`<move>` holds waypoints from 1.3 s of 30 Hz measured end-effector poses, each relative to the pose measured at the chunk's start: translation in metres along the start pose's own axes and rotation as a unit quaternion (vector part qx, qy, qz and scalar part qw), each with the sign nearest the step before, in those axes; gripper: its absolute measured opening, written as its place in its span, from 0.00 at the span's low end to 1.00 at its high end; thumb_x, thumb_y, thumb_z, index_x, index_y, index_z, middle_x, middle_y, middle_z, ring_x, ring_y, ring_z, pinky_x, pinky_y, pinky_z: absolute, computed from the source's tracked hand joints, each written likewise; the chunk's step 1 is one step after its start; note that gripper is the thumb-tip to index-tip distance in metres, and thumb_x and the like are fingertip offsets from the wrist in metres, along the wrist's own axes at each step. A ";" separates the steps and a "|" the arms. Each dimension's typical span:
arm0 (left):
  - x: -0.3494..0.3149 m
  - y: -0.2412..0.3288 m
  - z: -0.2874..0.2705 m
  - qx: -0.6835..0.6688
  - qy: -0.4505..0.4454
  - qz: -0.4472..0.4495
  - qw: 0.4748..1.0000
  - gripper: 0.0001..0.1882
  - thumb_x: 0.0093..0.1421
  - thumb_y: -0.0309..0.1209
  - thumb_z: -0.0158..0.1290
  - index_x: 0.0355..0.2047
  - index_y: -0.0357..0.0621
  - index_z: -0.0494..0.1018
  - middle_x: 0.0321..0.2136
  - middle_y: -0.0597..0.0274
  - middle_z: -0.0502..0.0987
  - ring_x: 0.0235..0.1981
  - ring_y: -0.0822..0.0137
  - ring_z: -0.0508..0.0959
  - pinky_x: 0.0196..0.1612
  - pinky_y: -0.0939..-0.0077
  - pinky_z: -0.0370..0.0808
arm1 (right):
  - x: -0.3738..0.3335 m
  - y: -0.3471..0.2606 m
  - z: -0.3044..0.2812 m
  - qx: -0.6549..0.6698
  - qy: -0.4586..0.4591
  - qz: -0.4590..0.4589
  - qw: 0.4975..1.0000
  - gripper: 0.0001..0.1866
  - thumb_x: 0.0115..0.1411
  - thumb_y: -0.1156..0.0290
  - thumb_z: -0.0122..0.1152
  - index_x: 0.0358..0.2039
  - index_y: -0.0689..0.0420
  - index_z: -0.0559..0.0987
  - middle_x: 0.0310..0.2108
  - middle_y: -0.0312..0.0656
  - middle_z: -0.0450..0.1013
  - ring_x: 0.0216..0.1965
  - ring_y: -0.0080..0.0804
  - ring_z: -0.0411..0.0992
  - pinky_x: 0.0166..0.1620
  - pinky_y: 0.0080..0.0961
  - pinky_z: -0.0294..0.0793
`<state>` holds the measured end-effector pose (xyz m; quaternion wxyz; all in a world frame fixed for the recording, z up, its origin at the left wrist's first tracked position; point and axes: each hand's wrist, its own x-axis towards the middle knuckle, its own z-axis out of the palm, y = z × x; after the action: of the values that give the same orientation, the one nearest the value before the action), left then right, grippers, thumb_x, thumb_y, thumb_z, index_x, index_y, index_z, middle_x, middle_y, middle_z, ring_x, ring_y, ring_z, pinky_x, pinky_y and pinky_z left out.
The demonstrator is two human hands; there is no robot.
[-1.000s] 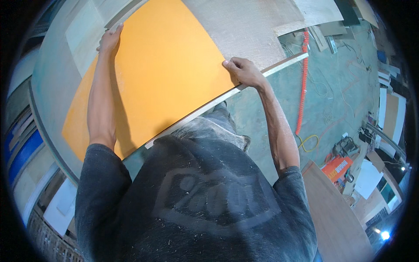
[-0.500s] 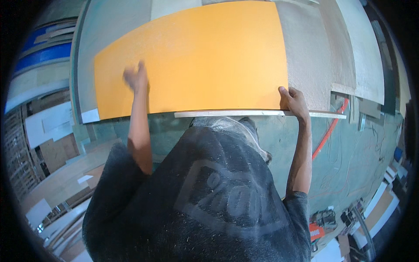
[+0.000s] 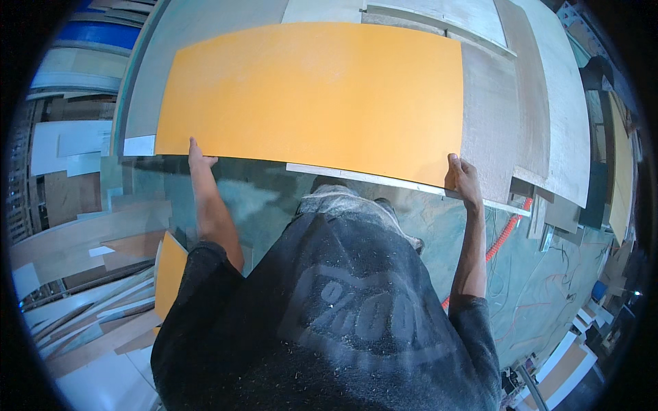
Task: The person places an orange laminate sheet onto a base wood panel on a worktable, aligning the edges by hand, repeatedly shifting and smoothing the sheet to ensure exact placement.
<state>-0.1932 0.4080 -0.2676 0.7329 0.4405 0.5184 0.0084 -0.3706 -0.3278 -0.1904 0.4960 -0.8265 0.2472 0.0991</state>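
Now the left hand (image 3: pixel 199 157) has moved to hold the edge of the orange board (image 3: pixel 308 99). The right hand (image 3: pixel 465 179) still holds its corner. The board lies flat on the surface (image 3: pixel 150 92), with pale smudges.

A broad, thin orange-yellow board (image 3: pixel 322 103) lies face up along the near side of the grey counter (image 3: pixel 219 20), its long sides running left to right. It looks smooth and roughly rectangular, with pale, dusty marks toward its far left. Below its near edge runs a narrow, pale wooden strip (image 3: pixel 384 180), reaching past the board's right corner.
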 end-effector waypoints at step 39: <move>0.060 0.015 -0.033 -0.008 0.008 0.184 0.983 0.25 0.77 0.45 0.37 0.64 0.44 0.68 0.62 0.57 0.75 0.61 0.52 0.76 0.61 0.48 0.77 | 0.011 -0.028 -0.001 -0.162 0.088 0.039 0.982 0.25 0.58 0.48 0.74 0.38 0.62 0.90 0.29 0.51 0.84 0.32 0.40 0.85 0.40 0.38 0.84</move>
<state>-0.1845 0.4660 -0.3053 0.7184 0.5221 0.4343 0.1509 -0.3468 -0.3212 -0.1732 0.3278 -0.8910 0.3027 0.0844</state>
